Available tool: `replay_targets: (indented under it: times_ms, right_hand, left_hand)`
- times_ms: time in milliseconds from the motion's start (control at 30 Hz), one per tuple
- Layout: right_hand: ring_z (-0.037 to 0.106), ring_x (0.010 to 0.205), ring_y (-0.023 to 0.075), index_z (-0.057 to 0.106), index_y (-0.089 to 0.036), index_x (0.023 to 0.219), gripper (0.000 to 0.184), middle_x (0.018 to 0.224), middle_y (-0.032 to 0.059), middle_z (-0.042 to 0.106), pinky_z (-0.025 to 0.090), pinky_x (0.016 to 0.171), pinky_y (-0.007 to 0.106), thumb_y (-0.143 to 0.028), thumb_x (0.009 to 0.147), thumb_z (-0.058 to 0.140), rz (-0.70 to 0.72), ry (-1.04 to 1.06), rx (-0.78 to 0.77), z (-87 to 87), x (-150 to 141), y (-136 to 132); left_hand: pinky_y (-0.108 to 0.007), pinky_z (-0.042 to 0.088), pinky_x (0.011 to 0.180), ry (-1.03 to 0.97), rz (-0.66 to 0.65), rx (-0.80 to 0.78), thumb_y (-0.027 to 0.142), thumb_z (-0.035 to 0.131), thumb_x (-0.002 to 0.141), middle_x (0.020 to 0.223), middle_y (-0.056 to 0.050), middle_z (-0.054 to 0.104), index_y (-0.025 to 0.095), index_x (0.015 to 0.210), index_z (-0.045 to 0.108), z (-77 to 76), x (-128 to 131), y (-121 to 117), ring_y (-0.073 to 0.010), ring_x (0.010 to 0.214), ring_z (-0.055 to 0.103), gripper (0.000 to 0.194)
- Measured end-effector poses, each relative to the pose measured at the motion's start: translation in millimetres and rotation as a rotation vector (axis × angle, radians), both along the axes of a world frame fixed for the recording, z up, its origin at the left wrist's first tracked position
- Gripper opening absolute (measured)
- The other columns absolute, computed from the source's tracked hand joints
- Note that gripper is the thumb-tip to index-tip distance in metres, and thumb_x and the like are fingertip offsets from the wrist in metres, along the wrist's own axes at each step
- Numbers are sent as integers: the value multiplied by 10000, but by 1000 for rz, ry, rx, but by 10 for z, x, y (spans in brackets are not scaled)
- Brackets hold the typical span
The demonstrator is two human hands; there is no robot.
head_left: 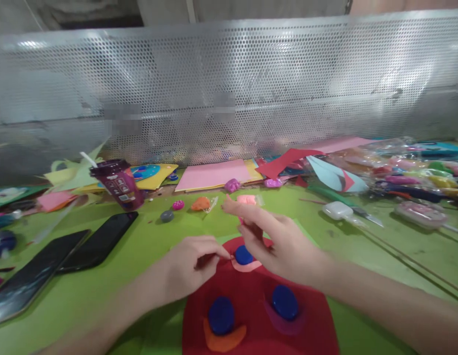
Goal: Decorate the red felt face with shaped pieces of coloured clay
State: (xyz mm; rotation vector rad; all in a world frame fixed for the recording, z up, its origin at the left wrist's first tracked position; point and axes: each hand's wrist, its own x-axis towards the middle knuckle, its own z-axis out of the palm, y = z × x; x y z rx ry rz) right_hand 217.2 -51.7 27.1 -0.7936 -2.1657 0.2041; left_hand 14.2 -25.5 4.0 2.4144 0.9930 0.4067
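Observation:
On a dark red rounded sheet [251,305] lie blue clay discs. The top blue disc [244,255] has a pale pink clay strip [247,267] curving under it. My left hand [194,261] is closed, thumb and index pinched at the strip's left end. Just right of the same disc is my right hand [277,239], index stretched leftward, other fingers curled; a small pink piece [241,220] shows by its thumb, partly hidden. The lower left blue disc [221,315] sits over an orange strip [224,339], the lower right blue disc [285,302] over a purple one [286,323].
Two phones [99,241] and a purple cup [118,185] with a straw stand left. Beyond the hands are orange clay [201,203] and pink paper [216,175]. A craft knife [362,213], a thin stick [406,251] and bagged clay [417,172] lie right. Perforated metal [229,88] rises behind.

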Motion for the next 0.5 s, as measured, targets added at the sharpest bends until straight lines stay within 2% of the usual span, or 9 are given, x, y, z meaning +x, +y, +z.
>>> replay_targets:
  times_ms: [133,233,300,400,467,500]
  right_hand:
    - [543,736,123,526,-164,1090,284,833,29,616,469,670,250,-105,847,393,-21,61,20,36,33,-5]
    - [540,825,156,519,-161,1120,328,904,60,614,470,724,302,-95,834,372,-25,8,20,46,29,3]
    - [549,841,159,512,-164,1135,345,943,67,608,476,704,292,-97,820,386,-80,-28,13,34,19,34]
    - [579,841,161,536,-179,1093,288,963,64,620,478,678,271,-123,835,422,-325,-198,-35,-17,54,160]
    - [597,799,178,579,-185,1009,223,882,65,638,475,666,289,-121,836,454,-502,-334,-57,-70,157,297]
    - [601,767,183,595,-182,979,207,857,74,640,475,655,300,-112,833,467,-544,-365,-61,-96,240,373]
  left_hand:
    - [-219,397,603,4,46,-100,189,411,814,831,-6,647,216,948,632,21,11,-20,-131,715,559,260]
    - [-228,394,609,14,75,-127,224,410,817,777,-7,633,194,941,616,25,8,-37,-131,675,548,242]
    - [-236,396,627,30,92,-136,235,419,807,790,-8,633,201,967,611,22,2,-42,-137,690,549,252]
    - [-241,395,620,56,117,-147,254,415,801,810,-12,637,217,1042,597,23,-6,-42,-145,699,549,305]
    - [-248,398,626,58,111,-149,276,405,805,815,-20,641,217,1056,599,26,-9,-39,-149,703,551,322]
    - [-253,401,635,54,106,-148,286,401,807,820,-25,644,215,1050,604,26,-9,-37,-152,711,553,325]
